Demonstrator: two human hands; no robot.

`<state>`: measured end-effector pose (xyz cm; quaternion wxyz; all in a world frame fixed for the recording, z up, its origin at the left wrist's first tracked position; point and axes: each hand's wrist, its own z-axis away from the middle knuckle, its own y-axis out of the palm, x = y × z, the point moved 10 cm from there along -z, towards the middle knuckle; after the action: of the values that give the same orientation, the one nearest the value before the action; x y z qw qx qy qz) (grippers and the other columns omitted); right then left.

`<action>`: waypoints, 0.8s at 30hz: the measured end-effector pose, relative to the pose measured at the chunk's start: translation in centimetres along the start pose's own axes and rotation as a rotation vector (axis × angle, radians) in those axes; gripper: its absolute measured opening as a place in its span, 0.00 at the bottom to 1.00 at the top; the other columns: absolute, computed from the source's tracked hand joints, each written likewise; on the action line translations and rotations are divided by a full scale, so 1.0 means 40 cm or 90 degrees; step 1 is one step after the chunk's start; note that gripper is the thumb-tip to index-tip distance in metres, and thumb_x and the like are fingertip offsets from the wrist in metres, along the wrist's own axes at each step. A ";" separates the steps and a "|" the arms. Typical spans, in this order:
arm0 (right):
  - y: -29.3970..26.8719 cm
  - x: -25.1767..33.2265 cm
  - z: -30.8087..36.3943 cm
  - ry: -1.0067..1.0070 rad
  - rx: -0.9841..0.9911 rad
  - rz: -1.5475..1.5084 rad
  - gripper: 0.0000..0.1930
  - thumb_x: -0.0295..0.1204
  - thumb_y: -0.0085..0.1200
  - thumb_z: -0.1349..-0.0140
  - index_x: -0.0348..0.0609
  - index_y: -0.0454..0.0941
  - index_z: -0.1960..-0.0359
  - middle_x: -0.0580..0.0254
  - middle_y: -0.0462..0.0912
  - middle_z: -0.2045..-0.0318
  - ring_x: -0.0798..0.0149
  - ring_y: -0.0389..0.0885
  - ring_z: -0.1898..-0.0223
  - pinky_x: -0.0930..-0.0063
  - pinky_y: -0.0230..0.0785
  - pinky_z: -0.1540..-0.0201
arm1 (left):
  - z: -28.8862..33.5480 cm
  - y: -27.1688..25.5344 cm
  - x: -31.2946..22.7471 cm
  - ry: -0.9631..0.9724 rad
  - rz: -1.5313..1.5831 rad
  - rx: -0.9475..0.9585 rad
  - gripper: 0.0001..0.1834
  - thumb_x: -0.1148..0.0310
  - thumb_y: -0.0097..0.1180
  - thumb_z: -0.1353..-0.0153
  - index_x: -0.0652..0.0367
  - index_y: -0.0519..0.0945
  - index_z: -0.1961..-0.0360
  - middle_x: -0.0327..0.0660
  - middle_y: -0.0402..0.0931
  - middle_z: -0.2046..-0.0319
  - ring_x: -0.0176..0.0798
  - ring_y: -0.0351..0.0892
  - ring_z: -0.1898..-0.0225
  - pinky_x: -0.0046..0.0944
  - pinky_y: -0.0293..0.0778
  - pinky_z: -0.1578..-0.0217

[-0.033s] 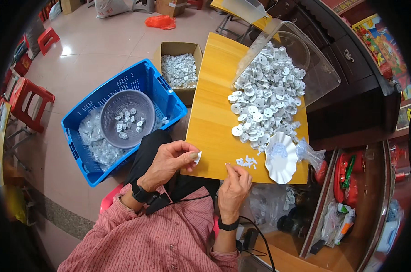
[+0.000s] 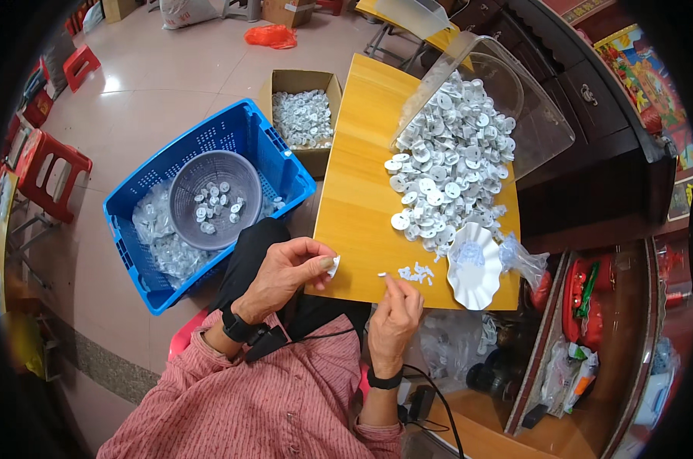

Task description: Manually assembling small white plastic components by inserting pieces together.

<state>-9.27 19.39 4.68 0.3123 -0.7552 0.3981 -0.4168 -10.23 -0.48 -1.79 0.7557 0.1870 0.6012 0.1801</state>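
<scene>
White piece point(image 2: 334, 265), pinched in the left hand point(image 2: 279, 277) near frame centre, lies left of the right hand point(image 2: 395, 315), which grips a tiny white pin point(image 2: 382, 274), long axis roughly sideways, over the worktop point(image 2: 354, 176).

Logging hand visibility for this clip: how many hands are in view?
2. The left hand is at the near-left corner of the table, pinching a white part; the right hand is at the near edge, a tiny white piece beside it. None seems hidden.
</scene>
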 end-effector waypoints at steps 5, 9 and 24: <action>-0.006 -0.017 0.008 0.041 -0.028 -0.044 0.14 0.18 0.54 0.41 0.34 0.82 0.53 0.53 0.79 0.56 0.49 0.77 0.54 0.56 0.68 0.49 | 0.005 -0.004 0.019 -0.022 0.051 0.004 0.11 0.67 0.61 0.32 0.64 0.81 0.56 0.38 0.82 0.69 0.26 0.80 0.72 0.26 0.78 0.69; 0.015 0.013 0.004 -0.014 0.041 0.018 0.18 0.17 0.53 0.42 0.34 0.79 0.48 0.53 0.77 0.51 0.48 0.75 0.51 0.55 0.66 0.46 | 0.002 0.000 0.027 -0.008 0.056 0.010 0.11 0.67 0.60 0.32 0.64 0.81 0.56 0.38 0.82 0.68 0.26 0.80 0.72 0.25 0.79 0.68; 0.022 0.062 0.031 -0.093 0.116 0.002 0.15 0.19 0.65 0.47 0.37 0.83 0.56 0.57 0.81 0.54 0.53 0.77 0.53 0.58 0.67 0.49 | -0.002 0.031 0.071 -0.051 0.352 0.100 0.13 0.68 0.56 0.30 0.65 0.78 0.49 0.42 0.81 0.61 0.33 0.84 0.66 0.32 0.84 0.64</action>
<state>-7.65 16.98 4.35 0.4088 -0.7512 0.3359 -0.3946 -9.79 2.03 -3.58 0.6842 0.4086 0.5094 0.3247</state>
